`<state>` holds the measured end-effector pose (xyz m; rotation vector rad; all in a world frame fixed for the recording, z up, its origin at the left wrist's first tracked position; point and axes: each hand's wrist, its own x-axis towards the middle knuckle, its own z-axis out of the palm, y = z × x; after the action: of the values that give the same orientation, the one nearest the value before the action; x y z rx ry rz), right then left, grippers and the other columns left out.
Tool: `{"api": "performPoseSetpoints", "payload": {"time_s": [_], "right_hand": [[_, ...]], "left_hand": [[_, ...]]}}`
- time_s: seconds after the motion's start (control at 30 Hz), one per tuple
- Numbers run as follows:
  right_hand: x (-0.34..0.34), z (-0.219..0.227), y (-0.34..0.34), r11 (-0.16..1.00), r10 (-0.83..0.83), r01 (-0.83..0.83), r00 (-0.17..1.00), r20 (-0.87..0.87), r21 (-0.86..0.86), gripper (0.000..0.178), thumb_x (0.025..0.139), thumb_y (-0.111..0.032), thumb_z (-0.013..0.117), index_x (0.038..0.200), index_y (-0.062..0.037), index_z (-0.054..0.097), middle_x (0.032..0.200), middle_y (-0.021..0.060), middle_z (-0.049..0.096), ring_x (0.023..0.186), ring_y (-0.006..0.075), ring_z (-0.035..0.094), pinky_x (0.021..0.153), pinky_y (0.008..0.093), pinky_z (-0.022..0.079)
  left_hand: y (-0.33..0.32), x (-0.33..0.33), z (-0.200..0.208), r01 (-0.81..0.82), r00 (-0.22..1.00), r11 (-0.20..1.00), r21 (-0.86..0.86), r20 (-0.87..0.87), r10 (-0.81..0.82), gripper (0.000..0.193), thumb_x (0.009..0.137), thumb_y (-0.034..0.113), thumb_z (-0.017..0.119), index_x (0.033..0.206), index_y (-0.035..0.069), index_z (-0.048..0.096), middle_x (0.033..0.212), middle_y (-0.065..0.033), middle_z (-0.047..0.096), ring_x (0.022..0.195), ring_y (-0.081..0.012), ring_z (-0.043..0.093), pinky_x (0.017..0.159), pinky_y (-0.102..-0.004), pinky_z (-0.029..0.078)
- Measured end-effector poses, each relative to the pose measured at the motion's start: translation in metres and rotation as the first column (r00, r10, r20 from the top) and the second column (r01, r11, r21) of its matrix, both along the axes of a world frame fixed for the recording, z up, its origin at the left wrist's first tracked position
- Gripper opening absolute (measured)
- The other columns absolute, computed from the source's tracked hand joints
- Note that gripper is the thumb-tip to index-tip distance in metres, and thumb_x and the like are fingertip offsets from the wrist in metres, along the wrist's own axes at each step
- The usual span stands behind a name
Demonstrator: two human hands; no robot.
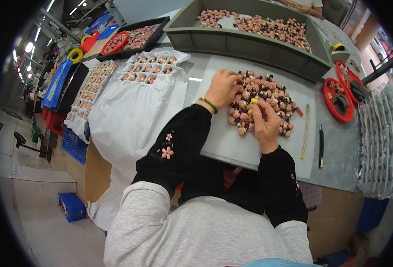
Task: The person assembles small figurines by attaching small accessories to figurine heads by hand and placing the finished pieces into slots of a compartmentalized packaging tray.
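A heap of small pink, knobbly figurines with dark and cream parts (263, 91) lies on a white board (214, 133) in front of me. My left hand (223, 89), with a green bracelet at the wrist, rests at the heap's left edge. Its fingers curl in toward the pieces, and whatever they hold is hidden. Over the heap's near right side is my right hand (267, 127). Yellow covers sit on its thumb and forefinger tips, which are slightly apart with no piece visible between them.
Behind the heap stands a large grey-green bin (250, 44) of similar pieces. Filled white trays (147, 69) are at the left. A thin yellow-handled brush (305, 133), a black pen-like tool (321, 147), red dishes (339, 100) and stacked clear plastic trays (380, 142) lie rightward.
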<state>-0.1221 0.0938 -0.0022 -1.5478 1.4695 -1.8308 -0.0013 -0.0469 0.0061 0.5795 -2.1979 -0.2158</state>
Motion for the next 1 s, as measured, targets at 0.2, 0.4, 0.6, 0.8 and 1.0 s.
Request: {"api": "performPoseSetpoints", "payload": {"time_s": [0.2, 0.4, 0.6, 0.8, 1.0], "right_hand": [[0.002, 0.004, 0.0, 0.996, 0.049, -0.069, 0.958, 0.283, 0.058, 0.021, 0.086, -0.008, 0.055, 0.105, -0.0005, 0.05, 0.078, 0.0051, 0.059, 0.061, 0.0074, 0.057, 0.05, 0.0171, 0.043], [0.008, 0.009, 0.005, 0.999, 0.021, -0.031, 0.965, 0.262, 0.036, 0.021, 0.083, -0.009, 0.06, 0.1, 0.0012, 0.053, 0.083, 0.0034, 0.058, 0.069, 0.0064, 0.054, 0.059, 0.0183, 0.044], [0.006, 0.009, 0.009, 0.998, 0.049, -0.06, 0.961, 0.272, 0.031, 0.018, 0.082, -0.006, 0.058, 0.098, 0.0004, 0.053, 0.081, 0.0018, 0.057, 0.067, 0.0056, 0.054, 0.058, 0.0181, 0.044], [0.0, 0.003, 0.002, 0.999, 0.009, -0.017, 0.967, 0.255, 0.03, 0.014, 0.081, -0.003, 0.059, 0.094, -0.0004, 0.054, 0.079, 0.0013, 0.056, 0.067, 0.0057, 0.053, 0.06, 0.018, 0.044], [-0.004, -0.001, 0.0, 1.0, -0.029, 0.026, 0.966, 0.256, 0.015, 0.014, 0.079, -0.003, 0.06, 0.092, 0.0005, 0.055, 0.077, 0.0011, 0.056, 0.065, 0.0052, 0.052, 0.059, 0.0188, 0.044]], "left_hand": [[0.053, 0.0, 0.024, 0.29, 0.951, 0.897, 0.335, -0.21, -0.229, 0.022, 0.069, 0.0, 0.066, 0.089, 0.003, 0.057, 0.081, -0.0062, 0.056, 0.068, -0.0132, 0.056, 0.06, -0.0256, 0.047], [0.067, 0.008, 0.017, 0.362, 0.891, 0.894, 0.263, -0.381, -0.248, 0.029, 0.067, -0.007, 0.064, 0.094, 0.002, 0.059, 0.094, -0.0078, 0.059, 0.087, -0.018, 0.058, 0.074, -0.0277, 0.048], [0.078, 0.012, 0.011, 0.606, 0.787, 0.503, 0.615, -0.554, -0.271, 0.032, 0.074, -0.006, 0.058, 0.105, 0.002, 0.058, 0.117, -0.0109, 0.05, 0.105, -0.0181, 0.051, 0.082, -0.0287, 0.047], [0.072, 0.032, 0.088, 0.539, 0.808, 0.787, 0.301, -0.45, -0.381, 0.04, 0.072, -0.002, 0.061, 0.111, 0.001, 0.054, 0.122, -0.0146, 0.047, 0.114, -0.0242, 0.045, 0.097, -0.0344, 0.032], [0.085, 0.121, 0.189, 0.713, 0.397, 0.61, -0.345, -0.518, -0.758, 0.068, 0.077, 0.046, 0.057, 0.128, 0.005, 0.038, 0.128, -0.0176, 0.04, 0.124, -0.0328, 0.03, 0.1, -0.0579, 0.016]]}}
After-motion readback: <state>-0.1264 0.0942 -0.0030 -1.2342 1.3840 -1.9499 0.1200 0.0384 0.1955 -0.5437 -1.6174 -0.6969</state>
